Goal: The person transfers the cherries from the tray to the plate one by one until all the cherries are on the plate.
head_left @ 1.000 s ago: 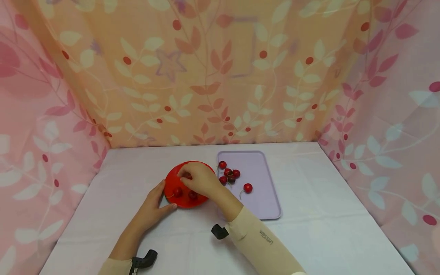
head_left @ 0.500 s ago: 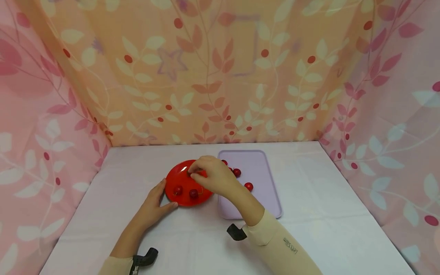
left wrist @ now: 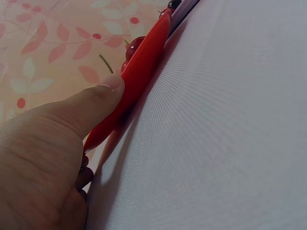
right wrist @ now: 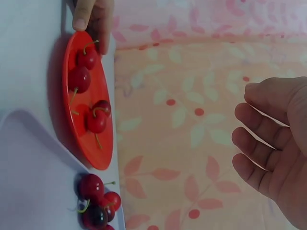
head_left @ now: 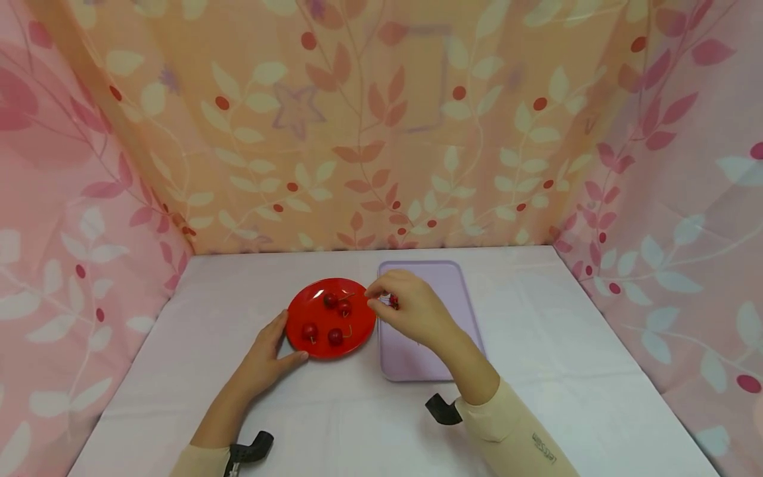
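Observation:
My left hand (head_left: 266, 361) holds the near left edge of a round red plate (head_left: 322, 318), its thumb (left wrist: 111, 82) on the rim. On the plate lie several red cherries (head_left: 336, 336) with green stems. The right hand (head_left: 417, 310) hovers over the left part of a lilac tray (head_left: 417, 368), just right of the plate. In the right wrist view its fingers (right wrist: 259, 120) are loosely bent with nothing between them. More cherries (right wrist: 91, 188) are bunched in the tray; in the head view the right hand hides most of them.
A white cloth (head_left: 334, 424) covers the table. Patterned curtains (head_left: 381, 132) close off the back and both sides. Each wrist carries a black camera mount (head_left: 444, 409).
My right hand has moved right, from over the plate to over the tray, leaving a cherry at the plate's far side. The left hand stays at the plate's rim.

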{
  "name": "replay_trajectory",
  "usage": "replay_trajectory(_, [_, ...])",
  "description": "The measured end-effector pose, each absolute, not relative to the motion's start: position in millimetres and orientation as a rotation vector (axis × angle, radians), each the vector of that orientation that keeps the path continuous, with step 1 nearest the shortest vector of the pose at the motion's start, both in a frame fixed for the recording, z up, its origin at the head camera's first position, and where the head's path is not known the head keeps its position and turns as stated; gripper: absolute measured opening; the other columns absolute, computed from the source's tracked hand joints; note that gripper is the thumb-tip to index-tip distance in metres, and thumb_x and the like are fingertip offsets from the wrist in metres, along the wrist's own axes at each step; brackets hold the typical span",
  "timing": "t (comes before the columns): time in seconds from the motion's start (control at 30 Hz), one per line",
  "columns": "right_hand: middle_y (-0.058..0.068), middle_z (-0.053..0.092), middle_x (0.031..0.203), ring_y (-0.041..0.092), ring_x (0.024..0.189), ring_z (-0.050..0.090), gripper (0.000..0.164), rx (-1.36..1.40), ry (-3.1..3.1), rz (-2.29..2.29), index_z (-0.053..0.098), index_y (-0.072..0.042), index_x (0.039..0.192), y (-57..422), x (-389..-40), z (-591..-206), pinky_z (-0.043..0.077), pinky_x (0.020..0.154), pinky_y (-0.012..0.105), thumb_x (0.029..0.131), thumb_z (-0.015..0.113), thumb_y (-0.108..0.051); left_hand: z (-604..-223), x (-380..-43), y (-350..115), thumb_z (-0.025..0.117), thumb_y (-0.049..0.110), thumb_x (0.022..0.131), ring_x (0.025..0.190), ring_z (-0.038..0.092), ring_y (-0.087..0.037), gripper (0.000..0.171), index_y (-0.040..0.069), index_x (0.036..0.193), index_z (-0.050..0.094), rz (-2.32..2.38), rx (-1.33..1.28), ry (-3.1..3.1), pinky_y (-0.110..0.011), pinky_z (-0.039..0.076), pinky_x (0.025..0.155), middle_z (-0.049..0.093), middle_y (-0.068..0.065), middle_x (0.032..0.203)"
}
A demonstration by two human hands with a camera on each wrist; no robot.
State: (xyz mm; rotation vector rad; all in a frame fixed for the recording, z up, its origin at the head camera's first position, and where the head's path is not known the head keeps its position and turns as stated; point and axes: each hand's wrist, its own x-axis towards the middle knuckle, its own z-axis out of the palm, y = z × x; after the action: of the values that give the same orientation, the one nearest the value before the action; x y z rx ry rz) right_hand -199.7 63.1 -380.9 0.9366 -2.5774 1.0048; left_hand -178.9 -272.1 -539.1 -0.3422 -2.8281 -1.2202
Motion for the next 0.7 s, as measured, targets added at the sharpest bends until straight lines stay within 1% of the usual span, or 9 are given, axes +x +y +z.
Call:
replay_trajectory(0.13, [-0.015, 0.065, 0.094, 0.009, 0.09, 0.061, 0.012, 0.913, -2.561, 1.013, 0.075, -0.026, 0.1, 76, -199, -385, 0.056, 0.076, 0.027, 0.093, 0.076, -0.016, -538, -177, -271, 0.081, 0.046, 0.086, 0.154, 0.021, -0.042, 0.106, 0.007, 0.164, 0.02, -1.222, -0.335, -2.83, -0.064, 0.028, 0.12, 0.023, -0.017, 0.169])
replay_trajectory(0.27, [-0.014, 0.066, 0.093, 0.011, 0.09, 0.063, 0.014, 0.888, -2.579, 1.01, 0.076, -0.024, 0.1, 89, -197, -392, 0.056, 0.08, 0.028, 0.091, 0.077, -0.014, -537, -177, -270, 0.081, 0.046, 0.086, 0.154, 0.021, -0.042, 0.106, 0.006, 0.164, 0.02, -1.235, -0.332, -2.825, -0.063, 0.029, 0.12, 0.023, -0.017, 0.169])
replay_trajectory(0.37, [-0.014, 0.067, 0.092, 0.01, 0.09, 0.062, 0.012, 0.859, -2.627, 0.981, 0.076, -0.022, 0.1, 98, -196, -400, 0.055, 0.082, 0.03, 0.091, 0.078, -0.016, -537, -178, -270, 0.081, 0.046, 0.086, 0.154, 0.021, -0.043, 0.106, 0.006, 0.164, 0.02, -1.228, -0.33, -2.829, -0.063, 0.029, 0.12, 0.023, -0.018, 0.169])
replay_trajectory(0.47, [-0.014, 0.067, 0.091, 0.013, 0.091, 0.062, 0.01, 0.83, -2.68, 0.941, 0.076, -0.022, 0.099, 106, -194, -408, 0.055, 0.082, 0.032, 0.091, 0.078, -0.018, -538, -179, -270, 0.081, 0.046, 0.086, 0.154, 0.021, -0.043, 0.106, 0.006, 0.164, 0.019, -1.207, -0.328, -2.839, -0.064, 0.029, 0.119, 0.023, -0.018, 0.169])
replay_trajectory(0.6, [-0.016, 0.065, 0.089, 0.017, 0.09, 0.064, 0.007, 0.791, -2.751, 0.923, 0.075, -0.025, 0.097, 114, -190, -419, 0.054, 0.079, 0.032, 0.092, 0.077, -0.021, -539, -179, -270, 0.081, 0.045, 0.086, 0.154, 0.021, -0.043, 0.106, 0.006, 0.164, 0.02, -1.207, -0.323, -2.842, -0.064, 0.028, 0.12, 0.024, -0.017, 0.168])
replay_trajectory(0.7, [-0.016, 0.065, 0.088, 0.016, 0.087, 0.064, 0.006, 0.767, -2.794, 0.929, 0.075, -0.024, 0.097, 120, -188, -429, 0.054, 0.078, 0.03, 0.092, 0.077, -0.023, -540, -177, -271, 0.081, 0.046, 0.086, 0.154, 0.021, -0.043, 0.107, 0.006, 0.164, 0.02, -1.222, -0.316, -2.839, -0.065, 0.027, 0.12, 0.024, -0.018, 0.168])
